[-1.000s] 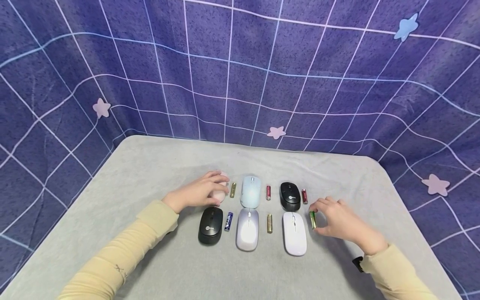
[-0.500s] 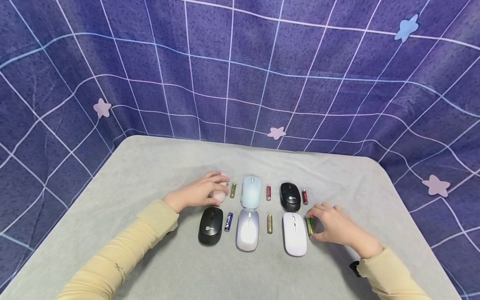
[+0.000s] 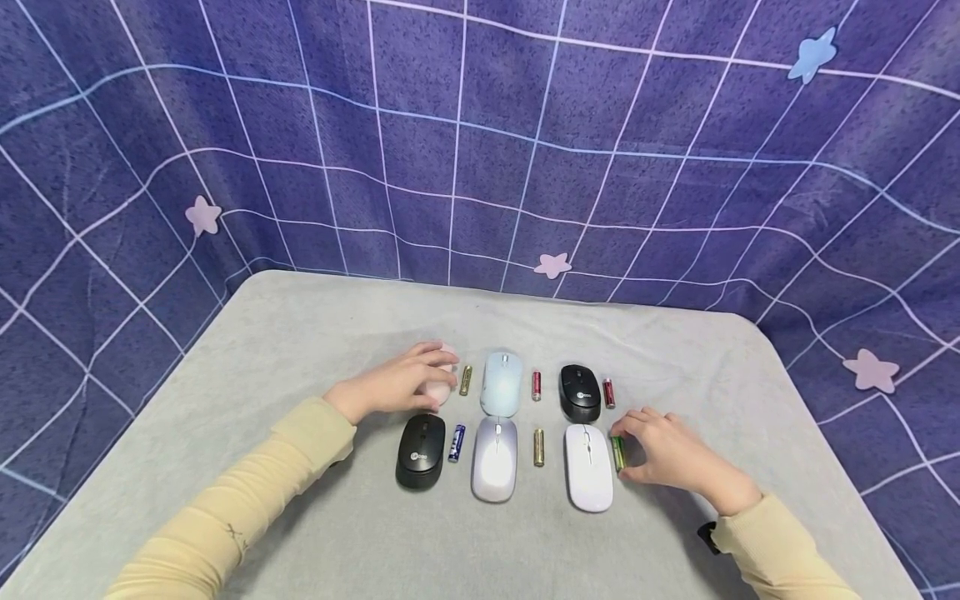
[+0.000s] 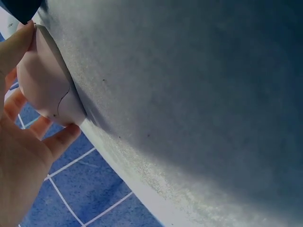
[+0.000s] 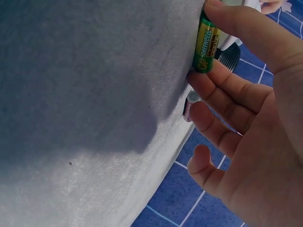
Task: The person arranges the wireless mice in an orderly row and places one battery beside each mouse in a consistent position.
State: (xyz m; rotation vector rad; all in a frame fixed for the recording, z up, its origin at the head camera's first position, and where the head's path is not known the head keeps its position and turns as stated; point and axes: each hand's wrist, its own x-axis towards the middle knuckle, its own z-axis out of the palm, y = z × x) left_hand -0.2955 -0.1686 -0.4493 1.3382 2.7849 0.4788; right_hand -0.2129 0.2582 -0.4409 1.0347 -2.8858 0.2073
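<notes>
My left hand (image 3: 397,383) is on a pale pink computer mouse (image 4: 45,75) at the back left of the mice, thumb at one end and fingers over the other; in the head view the hand hides much of it. At the right, my right hand (image 3: 671,450) pinches a green and gold battery (image 5: 206,45) lengthwise between thumb and a finger. That battery stands beside the right side of a white mouse (image 3: 589,468), close over the table. A dark red battery (image 3: 609,393) lies just behind the right hand, next to a black mouse (image 3: 581,392).
Between the hands lie a light blue mouse (image 3: 502,384), a lilac mouse (image 3: 495,459) and a second black mouse (image 3: 421,451). Beside them are a blue battery (image 3: 456,443), a red battery (image 3: 536,386) and two gold ones. A purple grid curtain (image 3: 480,150) hangs behind the table (image 3: 360,533).
My right hand has moved slightly left and toward the front with the green battery, bringing it beside the white mouse. In the last half second it barely moves. The left hand stays on the pink mouse.
</notes>
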